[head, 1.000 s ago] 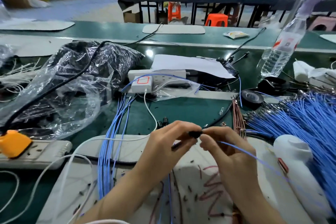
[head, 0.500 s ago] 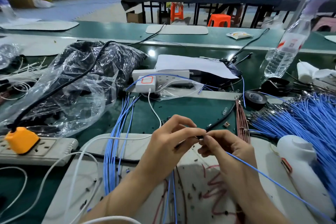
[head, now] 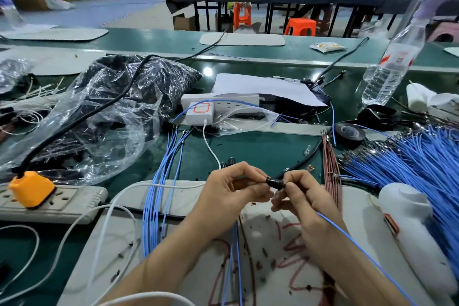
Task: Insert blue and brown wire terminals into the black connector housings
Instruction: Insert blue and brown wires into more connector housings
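Forearms angled inward; left hand [head: 231, 190], right hand [head: 301, 197], both grips pinched on black connector housing [head: 274, 182]

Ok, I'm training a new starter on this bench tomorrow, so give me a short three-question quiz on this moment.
1. True or false: no hand touches the black connector housing.
2. Which wire trails from the right hand toward the person? A brown, B blue, C white.
3. Fill in: the orange plug sits in a ___ strip.

Key:
1. False: the left hand and the right hand both pinch it.
2. B, the blue wire.
3. Power: it sits in the power strip.
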`<state>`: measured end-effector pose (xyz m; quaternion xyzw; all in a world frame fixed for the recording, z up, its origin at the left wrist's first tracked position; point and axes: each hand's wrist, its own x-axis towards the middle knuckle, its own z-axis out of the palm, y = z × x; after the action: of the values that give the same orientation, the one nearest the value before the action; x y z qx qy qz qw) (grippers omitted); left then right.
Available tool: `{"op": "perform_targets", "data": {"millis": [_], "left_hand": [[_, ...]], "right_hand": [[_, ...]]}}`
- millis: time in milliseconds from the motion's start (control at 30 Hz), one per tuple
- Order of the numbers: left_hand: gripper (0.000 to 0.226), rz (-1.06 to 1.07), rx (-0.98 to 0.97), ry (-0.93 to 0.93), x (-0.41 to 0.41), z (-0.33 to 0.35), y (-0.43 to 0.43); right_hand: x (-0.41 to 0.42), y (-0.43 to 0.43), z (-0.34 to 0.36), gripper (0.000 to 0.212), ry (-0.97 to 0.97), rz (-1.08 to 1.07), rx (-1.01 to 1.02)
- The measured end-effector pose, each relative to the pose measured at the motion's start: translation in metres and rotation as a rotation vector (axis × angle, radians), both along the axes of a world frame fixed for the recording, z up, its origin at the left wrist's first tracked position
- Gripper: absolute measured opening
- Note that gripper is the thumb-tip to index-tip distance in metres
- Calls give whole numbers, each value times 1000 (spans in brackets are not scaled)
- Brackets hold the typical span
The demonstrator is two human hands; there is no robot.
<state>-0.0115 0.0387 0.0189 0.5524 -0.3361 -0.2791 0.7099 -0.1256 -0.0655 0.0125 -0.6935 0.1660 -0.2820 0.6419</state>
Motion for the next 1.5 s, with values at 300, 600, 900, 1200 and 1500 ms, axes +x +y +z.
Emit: {"op": "perform_targets", "data": {"millis": [300, 600, 900, 1200, 1500], "left_hand": [[21, 29, 130, -307, 0, 1, 1], [11, 81, 86, -26, 2, 2, 2], [28, 139, 57, -647, -7, 2, 3], [24, 83, 6, -560, -13, 1, 3], [25, 114, -31, -755, -19, -3, -1]], "right_hand": [[0, -1, -2, 8, 15, -23, -25], [-2, -10, 9, 16, -156, 32, 582], [1, -6, 5, 26, -151, 68, 536], [4, -2, 3, 52, -108, 33, 451], [3, -3, 2, 28, -17, 4, 401]]}}
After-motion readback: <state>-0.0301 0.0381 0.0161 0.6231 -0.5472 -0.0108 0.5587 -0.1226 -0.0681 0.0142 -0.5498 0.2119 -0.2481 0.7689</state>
